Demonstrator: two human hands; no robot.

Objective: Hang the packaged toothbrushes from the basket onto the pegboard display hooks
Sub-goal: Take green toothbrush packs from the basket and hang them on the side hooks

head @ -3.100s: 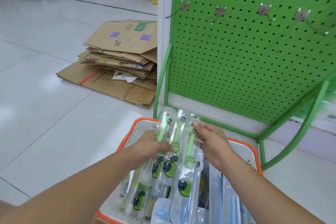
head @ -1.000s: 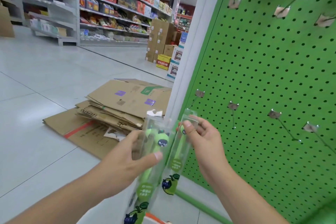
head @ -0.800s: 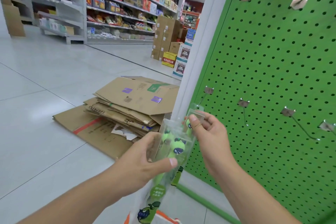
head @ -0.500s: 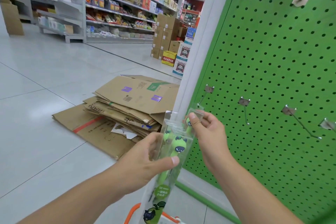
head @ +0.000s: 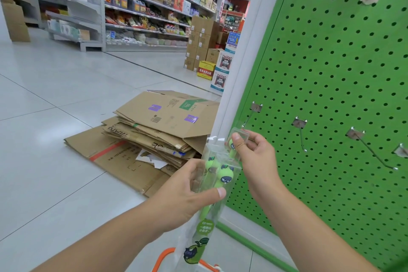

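A shop aisle with stocked shelves (head: 141, 6) and flattened cardboard (head: 154, 134) on the tiled floor lies left of the green pegboard (head: 331, 73), whose visible hooks (head: 301, 134) all hang bare. The left hand (head: 183, 194) grips a bunch of packaged toothbrushes (head: 217, 174), while the right hand (head: 254, 157) pinches the top tab of one pack just below the leftmost hook. Nothing seems hung yet, so the held packs and whatever remains in the orange basket (head: 163, 256) below are still to go.
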